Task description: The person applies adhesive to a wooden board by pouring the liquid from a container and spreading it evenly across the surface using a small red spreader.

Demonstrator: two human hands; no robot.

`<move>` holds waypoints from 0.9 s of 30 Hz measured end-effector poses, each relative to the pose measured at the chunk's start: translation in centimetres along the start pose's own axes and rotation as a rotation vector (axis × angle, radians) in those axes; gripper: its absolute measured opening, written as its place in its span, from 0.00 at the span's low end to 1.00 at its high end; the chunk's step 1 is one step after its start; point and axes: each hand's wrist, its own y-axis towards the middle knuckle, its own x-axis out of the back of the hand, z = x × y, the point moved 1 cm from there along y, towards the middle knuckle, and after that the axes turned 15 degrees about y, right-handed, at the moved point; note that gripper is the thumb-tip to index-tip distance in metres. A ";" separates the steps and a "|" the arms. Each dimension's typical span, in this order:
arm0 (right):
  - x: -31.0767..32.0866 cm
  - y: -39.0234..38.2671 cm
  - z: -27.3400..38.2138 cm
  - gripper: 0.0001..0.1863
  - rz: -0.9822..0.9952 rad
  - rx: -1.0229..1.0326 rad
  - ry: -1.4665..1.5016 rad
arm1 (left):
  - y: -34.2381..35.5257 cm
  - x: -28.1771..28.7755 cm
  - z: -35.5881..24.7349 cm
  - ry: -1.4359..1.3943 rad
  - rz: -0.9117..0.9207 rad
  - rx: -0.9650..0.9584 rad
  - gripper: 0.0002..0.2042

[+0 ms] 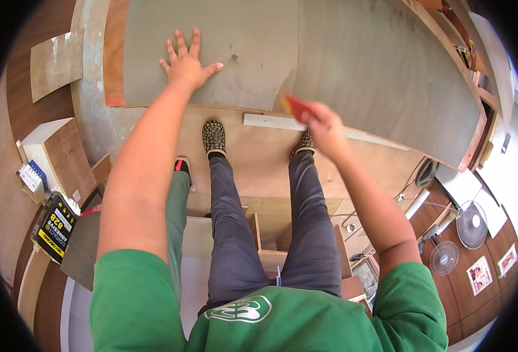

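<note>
A large grey sheet with a brownish wooden strip at its left end lies on the board in front of me. My left hand rests flat on its left part, fingers spread and holding nothing. Closed around a flat red scraper with a yellowish edge, my right hand is over the sheet's near edge. Motion blurs the scraper, so whether it touches the surface I cannot tell. To the right of a seam, the sheet looks darker than around my left hand.
A black and yellow can stands at the left beside a wooden box. My shoes are under the sheet's near edge, by a white strip. Another person's green-trousered leg is beside mine. Fans and cables lie at the right.
</note>
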 end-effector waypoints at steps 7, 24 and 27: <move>4.7 17.6 4.0 0.19 -0.371 0.643 -0.832 | 0.4 1.2 -1.8 -0.022 0.048 -0.015 0.56; 4.4 21.9 6.2 0.15 -0.024 0.264 -0.978 | 0.2 0.6 -0.6 -0.015 0.064 -0.011 0.55; 2.8 17.4 2.9 0.16 0.088 0.261 -1.058 | 0.0 0.6 -0.5 -0.021 0.076 -0.009 0.54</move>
